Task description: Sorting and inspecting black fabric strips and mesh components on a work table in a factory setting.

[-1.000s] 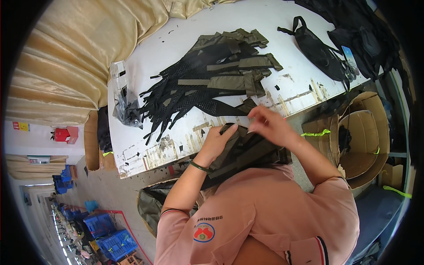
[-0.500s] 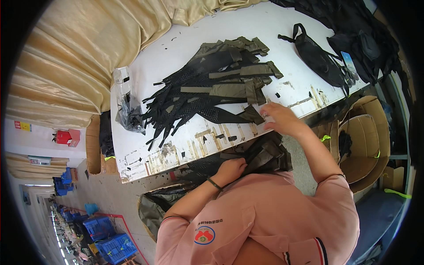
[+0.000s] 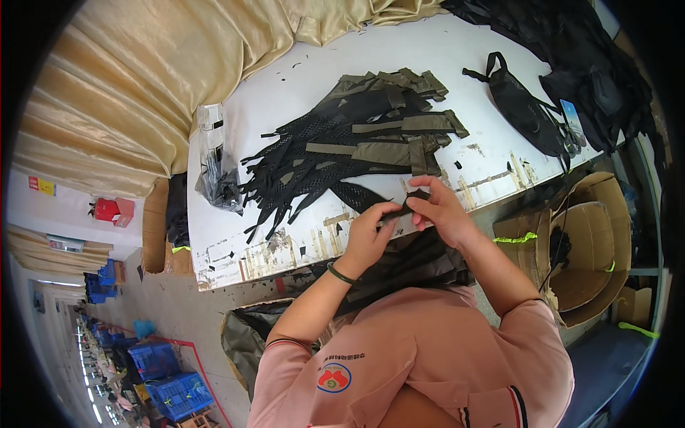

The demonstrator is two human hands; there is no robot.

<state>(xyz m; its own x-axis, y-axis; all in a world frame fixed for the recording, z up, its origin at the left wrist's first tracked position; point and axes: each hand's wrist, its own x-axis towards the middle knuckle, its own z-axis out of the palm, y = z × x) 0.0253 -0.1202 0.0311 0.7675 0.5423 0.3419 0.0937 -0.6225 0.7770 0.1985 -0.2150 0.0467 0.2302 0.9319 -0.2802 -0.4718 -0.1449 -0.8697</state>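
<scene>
A pile of black mesh and olive fabric straps [image 3: 385, 151] lies fanned out on the white table. The nearest strap piece [image 3: 357, 195] runs from the pile to the table's front edge. There both my hands pinch its dark end. My left hand [image 3: 369, 234] is closed on the left side of that end, thumb and fingers together. My right hand [image 3: 441, 214] grips the other side with thumb and forefinger. Fingers partly hide the gripped end. More dark fabric [image 3: 421, 265] lies below my hands, between the table and my body.
A black bag [image 3: 517, 107] and a phone [image 3: 572, 121] lie at the table's right, by heaped black fabric [image 3: 603, 85]. A clear plastic bag [image 3: 220, 185] sits at the left end. Cardboard boxes [image 3: 606, 207] stand at right. Gold curtain [image 3: 143, 93] borders the far side.
My left hand has risen from the dark fabric in my lap to the table edge. My right hand has closed on the nearest strap's end, drawing it slightly toward me. The view has shifted slightly.
</scene>
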